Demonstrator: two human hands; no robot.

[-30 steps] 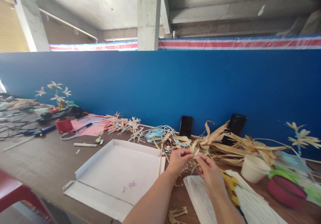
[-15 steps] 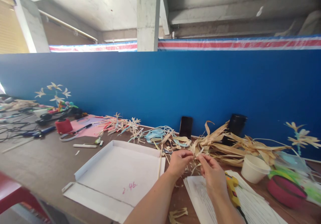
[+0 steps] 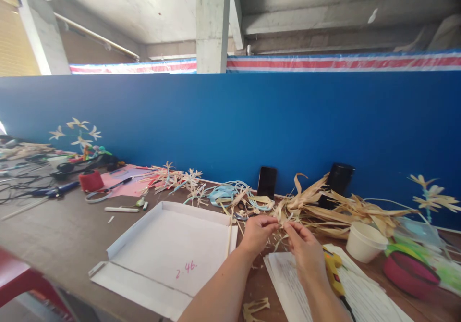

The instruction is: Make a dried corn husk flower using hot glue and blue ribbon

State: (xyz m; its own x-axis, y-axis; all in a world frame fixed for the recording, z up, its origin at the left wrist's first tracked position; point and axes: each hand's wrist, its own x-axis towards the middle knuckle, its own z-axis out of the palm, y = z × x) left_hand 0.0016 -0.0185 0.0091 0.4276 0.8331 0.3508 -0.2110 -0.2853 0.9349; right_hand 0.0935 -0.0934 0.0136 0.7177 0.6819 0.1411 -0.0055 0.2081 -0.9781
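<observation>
Husk strip (image 3: 282, 222) sits pinched in the fingers of our left hand (image 3: 257, 233) and right hand (image 3: 306, 251); uneven pulling could tear it.

Husks (image 3: 326, 207) behind papers (image 3: 281, 283), tray (image 3: 169, 245) left

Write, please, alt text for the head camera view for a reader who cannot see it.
A left hand and a right hand pinch a dried husk strip between them over a brown table. A husk pile lies behind, a white cardboard tray at left, a yellow glue gun on printed sheets at right.
</observation>
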